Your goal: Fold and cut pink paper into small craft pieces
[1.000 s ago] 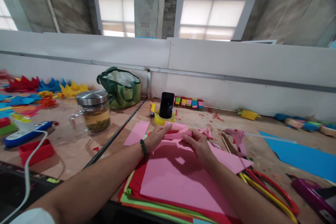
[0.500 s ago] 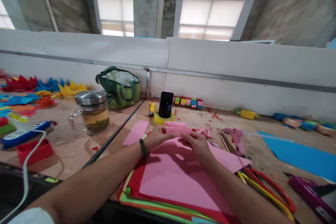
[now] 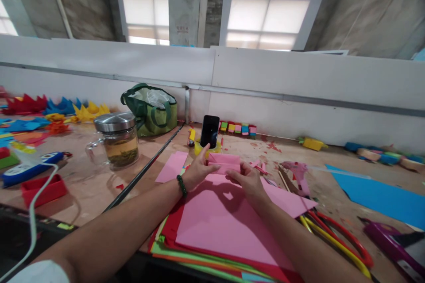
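Both my hands hold a small folded pink paper piece just above a stack of coloured paper sheets with a pink sheet on top. My left hand, with a green bead bracelet at the wrist, pinches the piece's left end between thumb and fingers. My right hand grips its right end from below. The piece is held roughly level, in front of a black phone that stands in a yellow holder.
A glass jar of tea and a green bag stand to the left. A pink glue gun, red and yellow hoops and a blue sheet lie right. A white cable runs by a red box; paper shapes sit far left.
The pink piece has been turned and pressed flatter into a rectangle. My left thumb has moved onto its left end. Both hands stayed in about the same place.
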The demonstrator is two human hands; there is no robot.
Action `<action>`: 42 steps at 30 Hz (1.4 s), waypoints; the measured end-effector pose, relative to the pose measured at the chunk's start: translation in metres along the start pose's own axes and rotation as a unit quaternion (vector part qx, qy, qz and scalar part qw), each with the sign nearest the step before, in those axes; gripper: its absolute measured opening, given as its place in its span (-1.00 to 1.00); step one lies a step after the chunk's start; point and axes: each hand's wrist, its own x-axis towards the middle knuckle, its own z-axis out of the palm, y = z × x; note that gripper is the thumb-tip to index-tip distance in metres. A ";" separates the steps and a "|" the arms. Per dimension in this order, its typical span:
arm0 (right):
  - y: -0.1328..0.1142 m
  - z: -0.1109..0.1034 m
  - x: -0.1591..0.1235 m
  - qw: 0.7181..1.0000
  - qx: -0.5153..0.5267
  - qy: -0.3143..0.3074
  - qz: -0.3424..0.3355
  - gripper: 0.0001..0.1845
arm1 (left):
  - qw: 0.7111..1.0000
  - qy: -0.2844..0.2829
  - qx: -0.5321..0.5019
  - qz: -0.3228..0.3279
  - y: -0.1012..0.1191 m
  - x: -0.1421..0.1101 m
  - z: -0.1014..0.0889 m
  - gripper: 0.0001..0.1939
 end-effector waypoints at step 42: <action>-0.001 -0.001 -0.003 0.996 0.075 -0.048 0.000 -0.69 | 0.981 -0.003 -0.077 -0.177 0.005 0.002 -0.002 -0.95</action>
